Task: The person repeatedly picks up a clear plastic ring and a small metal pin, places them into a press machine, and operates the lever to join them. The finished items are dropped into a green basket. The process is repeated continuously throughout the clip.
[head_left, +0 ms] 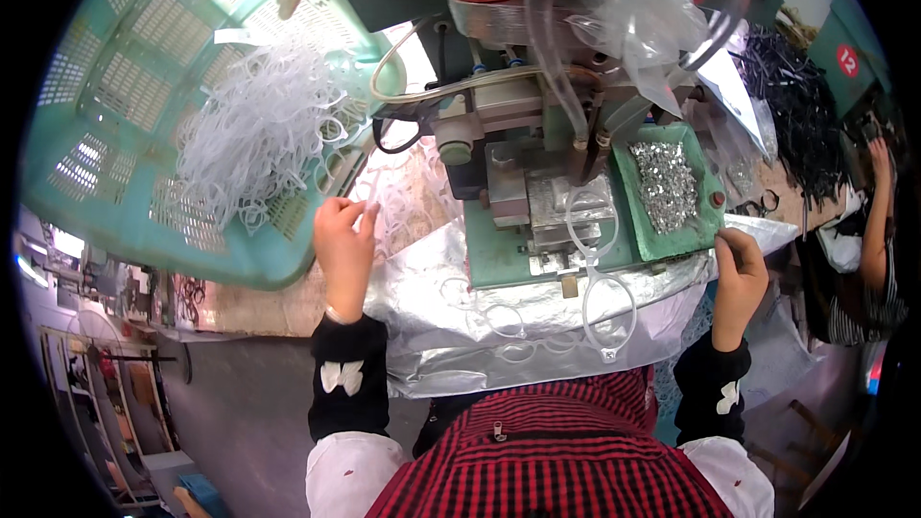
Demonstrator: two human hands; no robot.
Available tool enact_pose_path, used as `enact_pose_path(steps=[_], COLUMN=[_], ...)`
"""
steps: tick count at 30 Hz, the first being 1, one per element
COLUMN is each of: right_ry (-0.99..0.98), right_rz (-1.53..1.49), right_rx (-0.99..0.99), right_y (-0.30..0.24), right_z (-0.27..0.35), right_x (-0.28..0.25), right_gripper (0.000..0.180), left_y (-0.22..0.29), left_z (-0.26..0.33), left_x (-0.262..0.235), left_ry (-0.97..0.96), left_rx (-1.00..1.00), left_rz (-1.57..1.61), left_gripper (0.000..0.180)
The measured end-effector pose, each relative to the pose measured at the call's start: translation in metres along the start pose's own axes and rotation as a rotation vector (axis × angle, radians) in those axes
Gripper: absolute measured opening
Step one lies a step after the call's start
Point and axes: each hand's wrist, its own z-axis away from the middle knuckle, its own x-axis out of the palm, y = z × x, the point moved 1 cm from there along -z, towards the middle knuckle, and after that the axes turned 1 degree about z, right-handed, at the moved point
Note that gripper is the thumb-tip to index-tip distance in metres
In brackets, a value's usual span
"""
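Note:
A clear plastic eyeglass frame (633, 315) sits at the machine's metal fixture (561, 211), one rim over the fixture and the other hanging past its front edge. My left hand (345, 247) is raised between the green basket and the machine. Its fingers are drawn together, with a thin pale strip (372, 194) at their tips; I cannot tell what it is. Beside the right edge of a green tray (625, 187) of small shiny metal parts (664, 187), my right hand (741, 273) has thumb and fingertips pressed together. Anything between them is too small to make out.
A large green basket (278, 273) at left holds a heap of clear plastic frames (264, 120). More clear frames (504, 319) lie on the silver sheet (422, 297). Black pieces (791, 105) are piled far right, near another person's arm (875, 221). Hoses (552, 38) hang above the fixture.

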Motion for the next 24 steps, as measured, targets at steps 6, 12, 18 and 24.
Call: enact_pose_path(steps=[6, 12, 18, 24], right_ry=[-0.340, -0.367, -0.358, -0.394], right_rz=[-0.195, -0.576, -0.699, -0.848], right_rx=[-0.256, -0.029, 0.100, 0.180], right_y=[-0.109, -0.113, -0.113, -0.139], right_z=[-0.031, -0.023, -0.017, -0.012], right_x=[0.071, 0.131, 0.126, 0.129], right_gripper=[0.010, 0.040, 0.044, 0.046], left_y=[0.056, 0.071, 0.114, 0.197], left_z=[-0.022, 0.022, 0.016, -0.061], left_x=[0.000, 0.020, -0.009, -0.065], left_ry=[-0.131, -0.178, 0.021, 0.244], left_rx=[-0.456, -0.650, -0.511, 0.094], left_rz=[0.806, 1.089, 1.152, 0.735], left_gripper=[0.021, 0.026, 0.028, 0.030])
